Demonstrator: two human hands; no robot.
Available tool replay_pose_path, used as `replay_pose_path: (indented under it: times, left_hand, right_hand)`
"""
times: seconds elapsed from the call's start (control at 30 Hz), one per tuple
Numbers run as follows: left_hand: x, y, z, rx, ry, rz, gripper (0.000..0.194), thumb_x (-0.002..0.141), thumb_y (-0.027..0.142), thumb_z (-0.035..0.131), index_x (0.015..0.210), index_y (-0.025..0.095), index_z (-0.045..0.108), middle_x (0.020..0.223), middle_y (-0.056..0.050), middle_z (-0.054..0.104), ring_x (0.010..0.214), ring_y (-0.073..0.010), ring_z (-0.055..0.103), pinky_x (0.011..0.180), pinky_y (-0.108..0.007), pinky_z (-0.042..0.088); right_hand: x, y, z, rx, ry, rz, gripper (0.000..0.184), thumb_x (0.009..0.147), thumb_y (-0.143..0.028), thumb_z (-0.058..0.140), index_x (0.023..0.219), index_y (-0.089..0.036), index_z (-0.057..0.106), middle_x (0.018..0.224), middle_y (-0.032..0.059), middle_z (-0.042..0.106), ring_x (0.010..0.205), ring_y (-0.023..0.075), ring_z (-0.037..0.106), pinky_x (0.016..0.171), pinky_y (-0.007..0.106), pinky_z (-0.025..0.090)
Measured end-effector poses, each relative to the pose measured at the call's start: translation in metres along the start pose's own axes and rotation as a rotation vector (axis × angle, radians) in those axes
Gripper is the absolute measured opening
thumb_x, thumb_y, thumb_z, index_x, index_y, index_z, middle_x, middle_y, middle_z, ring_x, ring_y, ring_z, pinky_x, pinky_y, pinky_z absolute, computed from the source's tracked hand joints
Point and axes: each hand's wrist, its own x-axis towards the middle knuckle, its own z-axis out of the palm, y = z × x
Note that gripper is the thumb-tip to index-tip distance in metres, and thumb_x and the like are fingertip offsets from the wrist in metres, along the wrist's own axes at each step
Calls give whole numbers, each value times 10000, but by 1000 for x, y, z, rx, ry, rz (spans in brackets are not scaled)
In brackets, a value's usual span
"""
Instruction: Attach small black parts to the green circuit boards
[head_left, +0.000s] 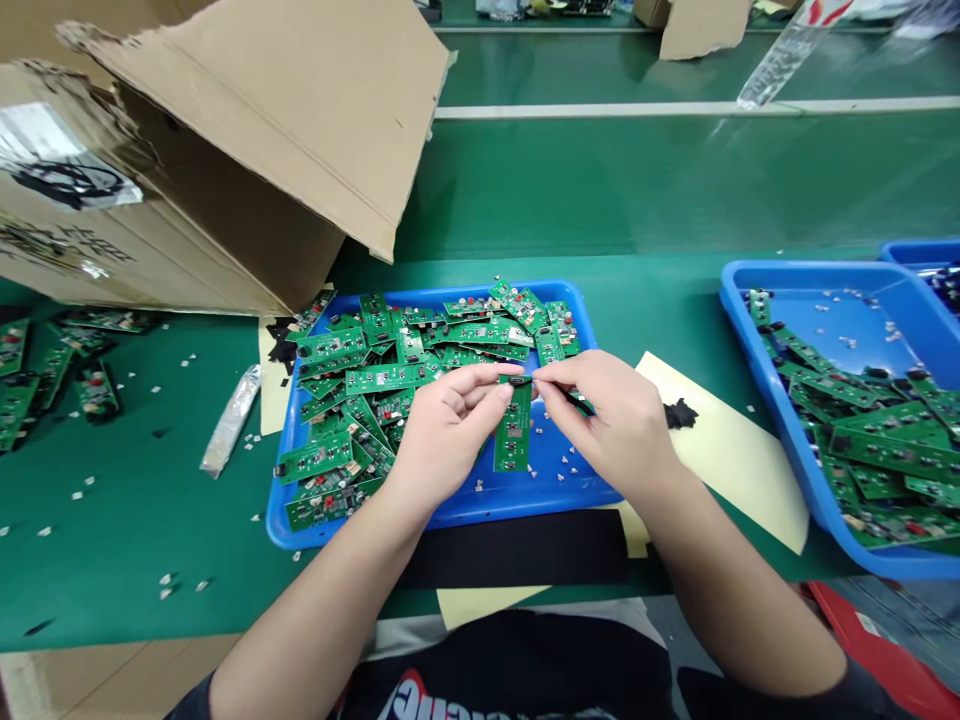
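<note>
a narrow green rectangular circuit board (512, 440) hangs over a shallow blue plastic tray (547, 490), its top end pinched by the left hand (442, 425). the right hand (619, 415) has thumb and forefinger nearly together beside that end; whether they grip anything, i cannot tell. similar green boards (390, 378) heap behind and leftward.

A: Table (517, 190), colour?
B: Green, peppered with whitish bits (166, 580)
A: Board (511, 445)?
B: Green too, with black and small white marks
A: Tray (517, 492), paper (739, 465)?
B: Solid blue; pale yellow
A: Box (300, 90)?
B: Brown, black print (94, 245) on one side
A: Shirt (540, 660)?
B: Black, with white lettering (446, 712) and a touch of red
</note>
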Motion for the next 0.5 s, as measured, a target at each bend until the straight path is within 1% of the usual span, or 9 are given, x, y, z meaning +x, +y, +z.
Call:
replay_pose_path:
  times: [0.07,0.17,0.23,0.33,0.43,0.5]
  left_hand:
    - [0,0,0,-21,10,12,226,760,274,641,942,163,717,573,38,516,480,-51,330,456,-174,278]
    - [2,-2,0,-64,10,-9,236,758,293,655,947,165,713,559,49,472,477,-51,325,445,-169,273]
    - [2,-3,0,-86,-1,-26,241,761,298,656,955,167,712,550,56,441,476,-51,326,447,-167,288]
    - [2,-4,-1,-66,5,-14,239,770,293,647,963,168,713,534,62,418,469,-50,318,446,-165,291]
    - [1,-4,0,1,27,18,223,777,289,637,944,165,718,519,55,439,464,-54,327,437,-169,271]
    - [0,-3,1,43,28,46,214,783,284,629,938,167,718,528,44,492,459,-55,336,433,-172,269]
  right_hand:
    - [0,-2,0,24,14,2,149,886,-159,518,800,-183,637,692,36,653,666,156,601,648,295,479]
    - [-1,-5,2,57,44,2,142,861,-136,525,768,-186,620,651,14,627,609,137,564,605,274,464]
    - [-2,-7,3,73,53,16,139,854,-126,525,764,-184,614,648,10,622,595,129,554,593,262,458]
    - [-2,-8,4,80,64,44,130,856,-126,531,773,-177,617,657,13,631,606,129,569,600,257,460]
    - [-1,-6,5,55,92,54,127,856,-133,540,767,-176,620,666,15,640,621,131,580,608,257,463]
    - [-1,-6,5,30,108,51,129,851,-132,545,757,-177,620,667,14,641,622,130,580,608,256,463]
